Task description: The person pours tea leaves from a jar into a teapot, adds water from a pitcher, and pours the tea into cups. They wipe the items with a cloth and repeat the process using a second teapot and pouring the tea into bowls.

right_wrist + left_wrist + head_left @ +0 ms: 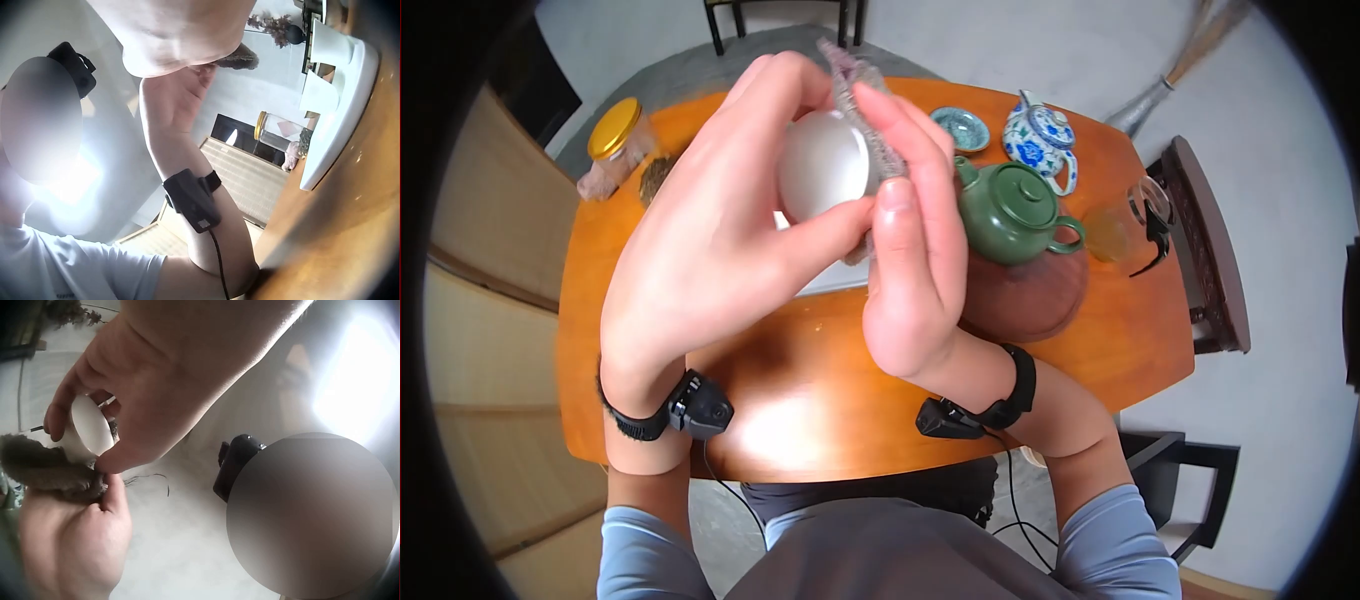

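A white cup (825, 165) is held up above the table, tilted with its opening showing. The left hand (710, 230) curls round it, thumb at the near rim; in the left wrist view the cup (92, 425) sits between the left hand's (150, 387) fingers and thumb. A grey-brown cloth (870, 110) lies against the cup's right side, pinched by the right hand (920, 250). The left wrist view shows the cloth (47, 469) over the right hand (78, 537). In the right wrist view the cup is hidden behind the hands.
A green teapot (1012, 210) stands on a round brown board (1035, 300) at right. Behind are a blue-and-white teapot (1040, 140) and small dish (960, 130). A glass pitcher (1150, 200) stands far right, a yellow-lidded jar (618, 135) back left. Cups (320, 94) stand on a white tray (350, 119).
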The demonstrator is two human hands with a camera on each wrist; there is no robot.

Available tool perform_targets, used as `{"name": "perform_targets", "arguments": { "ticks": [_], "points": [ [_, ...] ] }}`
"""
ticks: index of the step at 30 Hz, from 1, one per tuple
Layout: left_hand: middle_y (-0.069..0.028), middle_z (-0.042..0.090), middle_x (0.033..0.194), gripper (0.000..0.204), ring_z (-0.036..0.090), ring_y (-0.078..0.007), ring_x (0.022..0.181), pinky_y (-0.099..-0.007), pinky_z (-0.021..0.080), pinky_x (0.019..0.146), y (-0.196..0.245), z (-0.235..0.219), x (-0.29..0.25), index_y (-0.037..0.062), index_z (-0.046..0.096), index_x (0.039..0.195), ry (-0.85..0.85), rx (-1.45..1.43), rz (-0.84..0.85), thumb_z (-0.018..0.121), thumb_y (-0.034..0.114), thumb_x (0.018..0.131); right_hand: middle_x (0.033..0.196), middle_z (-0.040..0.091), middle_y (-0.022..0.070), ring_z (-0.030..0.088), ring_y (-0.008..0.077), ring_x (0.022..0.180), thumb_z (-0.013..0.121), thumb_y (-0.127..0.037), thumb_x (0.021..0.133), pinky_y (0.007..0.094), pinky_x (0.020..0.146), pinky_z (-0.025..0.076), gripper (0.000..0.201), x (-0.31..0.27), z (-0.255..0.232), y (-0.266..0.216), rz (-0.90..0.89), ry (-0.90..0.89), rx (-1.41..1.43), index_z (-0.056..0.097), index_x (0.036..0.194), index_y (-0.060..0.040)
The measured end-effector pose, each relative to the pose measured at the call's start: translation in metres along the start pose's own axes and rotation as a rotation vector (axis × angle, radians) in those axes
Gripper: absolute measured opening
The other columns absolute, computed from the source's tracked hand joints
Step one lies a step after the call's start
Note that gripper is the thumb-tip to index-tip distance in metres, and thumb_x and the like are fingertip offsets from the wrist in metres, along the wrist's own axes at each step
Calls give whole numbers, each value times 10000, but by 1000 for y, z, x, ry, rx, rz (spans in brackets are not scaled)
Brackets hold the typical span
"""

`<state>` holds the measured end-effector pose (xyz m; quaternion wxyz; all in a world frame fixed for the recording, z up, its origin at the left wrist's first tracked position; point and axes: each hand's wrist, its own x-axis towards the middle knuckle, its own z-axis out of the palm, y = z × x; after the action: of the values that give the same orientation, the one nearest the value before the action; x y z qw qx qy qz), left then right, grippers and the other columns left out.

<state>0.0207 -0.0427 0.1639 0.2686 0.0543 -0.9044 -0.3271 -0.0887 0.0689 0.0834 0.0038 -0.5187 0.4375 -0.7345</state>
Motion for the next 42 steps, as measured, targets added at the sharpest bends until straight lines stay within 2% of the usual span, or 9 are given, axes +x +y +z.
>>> {"name": "perform_targets", "arguments": {
  "ticks": [5, 13, 19, 26, 28, 29, 33, 37, 42],
  "points": [
    [-50, 595, 1121, 557, 679, -158, 1018, -294, 558, 860, 17, -7, -1, 1, 570, 1246, -10, -36, 66, 844, -5, 761, 1137, 644, 65, 607, 102, 1006, 353, -251, 1172, 302, 894, 519, 386, 9, 5, -13, 382, 101, 316, 518, 1425, -11],
    [-131, 595, 1069, 524, 651, -368, 965, -420, 536, 794, 25, -13, -11, 34, 632, 1128, -111, 224, 8, 845, -71, 661, 993, 651, 106, 656, 167, 845, 346, -349, 1163, 335, 745, 565, 429, 6, 5, -13, 902, -80, 389, 563, 1165, 22],
    [-100, 609, 1112, 500, 650, -324, 1042, -378, 562, 806, 17, -16, -25, 30, 633, 1136, -70, 315, 17, 834, -60, 687, 962, 677, 118, 711, 202, 706, 433, -386, 1140, 352, 547, 621, 435, 7, 9, -13, 1144, -23, 560, 572, 1203, 21],
    [-91, 666, 1097, 451, 704, -264, 901, -318, 566, 728, -28, -50, -29, 41, 652, 1181, 99, 349, 138, 814, -29, 766, 985, 693, 40, 645, 80, 798, 555, -329, 1111, 264, 649, 515, 315, -10, 12, 6, 1026, -285, 323, 602, 1230, -40],
    [-100, 695, 1074, 416, 711, -272, 889, -330, 568, 737, -41, -64, -22, 25, 646, 1201, 259, 230, 39, 799, 72, 816, 971, 694, 13, 638, 67, 840, 568, -266, 1099, 271, 680, 503, 286, -19, 17, 6, 937, -697, 17, 599, 1267, -37],
    [-128, 713, 996, 367, 715, -254, 862, -343, 571, 741, -32, -61, -24, 1, 669, 1135, 359, 276, -40, 787, 138, 817, 1185, 648, 67, 650, 160, 971, 579, -220, 1073, 318, 853, 528, 310, -29, 23, 8, 914, -774, 51, 572, 1328, -44],
    [-132, 718, 903, 349, 679, -164, 808, -306, 561, 716, -3, -102, -24, -41, 685, 1067, 309, 58, -275, 790, 186, 823, 1374, 472, 224, 612, 381, 1134, 587, -16, 948, 411, 974, 512, 472, -31, 58, -9, 565, -932, -369, 505, 1411, -54],
    [-157, 721, 931, 404, 695, -210, 841, -339, 570, 757, -23, -98, -24, -43, 677, 1119, 283, 71, -268, 792, 206, 822, 1410, 472, 259, 543, 433, 1259, 709, -81, 893, 485, 1056, 475, 595, -34, 93, 35, 47, -807, -880, 488, 1434, 32],
    [-211, 710, 965, 402, 710, -336, 861, -413, 561, 754, -76, -83, -23, 8, 661, 1137, 140, 198, -218, 744, 221, 806, 1384, 491, 285, 520, 421, 1291, 799, -179, 811, 474, 1117, 432, 823, -51, 107, 66, -132, -768, -1024, 432, 1473, 144]
  ]
}}
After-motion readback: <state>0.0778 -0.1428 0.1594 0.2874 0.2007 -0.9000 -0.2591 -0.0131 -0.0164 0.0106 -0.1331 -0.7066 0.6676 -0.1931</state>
